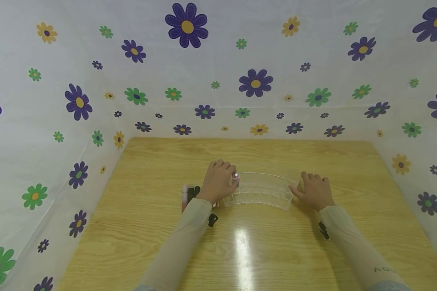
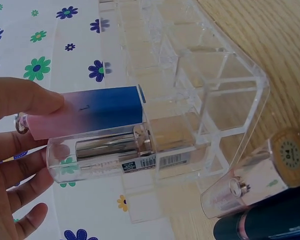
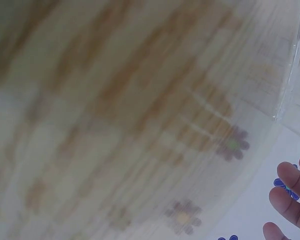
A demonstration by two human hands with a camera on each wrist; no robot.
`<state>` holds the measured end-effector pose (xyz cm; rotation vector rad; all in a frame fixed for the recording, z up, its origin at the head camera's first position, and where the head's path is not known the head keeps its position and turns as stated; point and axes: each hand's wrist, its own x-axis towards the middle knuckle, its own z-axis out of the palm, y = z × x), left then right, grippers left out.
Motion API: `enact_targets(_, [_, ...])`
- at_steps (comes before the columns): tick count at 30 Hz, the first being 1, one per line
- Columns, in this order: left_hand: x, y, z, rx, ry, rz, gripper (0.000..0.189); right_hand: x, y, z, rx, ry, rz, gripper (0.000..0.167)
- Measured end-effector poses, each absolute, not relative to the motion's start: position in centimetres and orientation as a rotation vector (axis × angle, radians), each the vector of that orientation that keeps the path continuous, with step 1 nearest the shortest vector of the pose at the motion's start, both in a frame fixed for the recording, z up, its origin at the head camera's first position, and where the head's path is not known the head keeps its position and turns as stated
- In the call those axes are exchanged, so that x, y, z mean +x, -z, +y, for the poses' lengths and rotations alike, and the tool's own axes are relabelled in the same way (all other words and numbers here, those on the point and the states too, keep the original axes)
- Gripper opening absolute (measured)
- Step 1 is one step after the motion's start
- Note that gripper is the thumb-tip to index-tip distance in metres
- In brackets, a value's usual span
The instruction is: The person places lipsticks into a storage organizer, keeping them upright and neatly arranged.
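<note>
2 pale sleeves reach over a wooden table. The left hand pinches a pink-and-blue tube at the left end of a clear organizer; the right hand, fingers loosely apart, is at the other, contact unclear. Flowered cloth hangs behind.

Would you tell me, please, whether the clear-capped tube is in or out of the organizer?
The clear-capped tube is in: its base shows through a wall of the organizer, while its upper part sticks out.
</note>
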<state>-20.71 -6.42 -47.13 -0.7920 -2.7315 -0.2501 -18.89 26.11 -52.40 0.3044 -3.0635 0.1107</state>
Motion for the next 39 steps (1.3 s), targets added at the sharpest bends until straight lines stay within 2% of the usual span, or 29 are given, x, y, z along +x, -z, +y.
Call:
enact_targets(24, [-21.2, 49.1, -6.3, -0.819, 0.208, -2.74, 0.013, -18.8, 52.6, 26.0, 0.301, -0.1, -3.037, 0.071])
enact_targets(39, [-21.1, 48.9, -6.5, -0.779, 0.207, -2.855, 0.014, -18.8, 52.6, 26.1, 0.288, -0.147, -3.061, 0.071])
